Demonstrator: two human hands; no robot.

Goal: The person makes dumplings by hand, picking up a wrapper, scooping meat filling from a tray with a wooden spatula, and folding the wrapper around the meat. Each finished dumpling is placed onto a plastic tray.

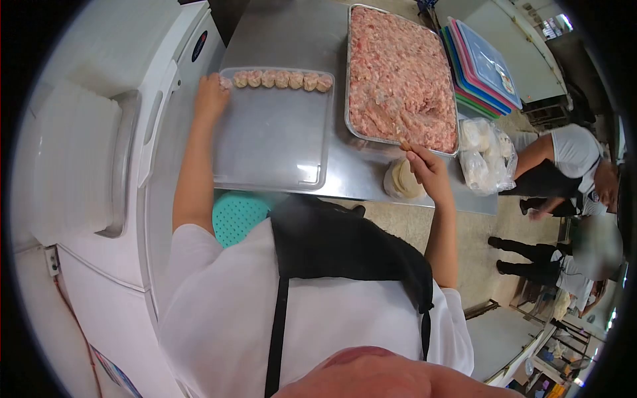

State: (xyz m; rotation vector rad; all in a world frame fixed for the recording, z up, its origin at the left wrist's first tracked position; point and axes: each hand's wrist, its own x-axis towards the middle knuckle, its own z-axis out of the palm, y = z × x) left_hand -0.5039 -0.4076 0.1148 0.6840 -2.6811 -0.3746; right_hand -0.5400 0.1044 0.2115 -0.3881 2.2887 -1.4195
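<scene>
My left hand (pixel 212 97) is at the far left corner of a translucent plastic tray (pixel 272 142), its fingers closed around a meat-filled dumpling (pixel 226 83). To its right, a row of several similar dumplings (pixel 282 79) lines the tray's far edge. My right hand (pixel 430 174) is closed on a small brown spatula-like tool (pixel 405 145), which is at the near edge of a big metal pan of minced meat (pixel 401 73). Just below that hand stands a container of round, pale dumpling wrappers (pixel 403 179). The tool's tip is hard to make out.
Coloured plastic lids (pixel 484 63) are stacked right of the pan, near plastic bags with pale contents (pixel 486 156). A white refrigerator (pixel 162 113) borders the steel table's left side. A turquoise perforated stool (pixel 242 217) is below the table edge. Other people (pixel 570 156) stand at the right.
</scene>
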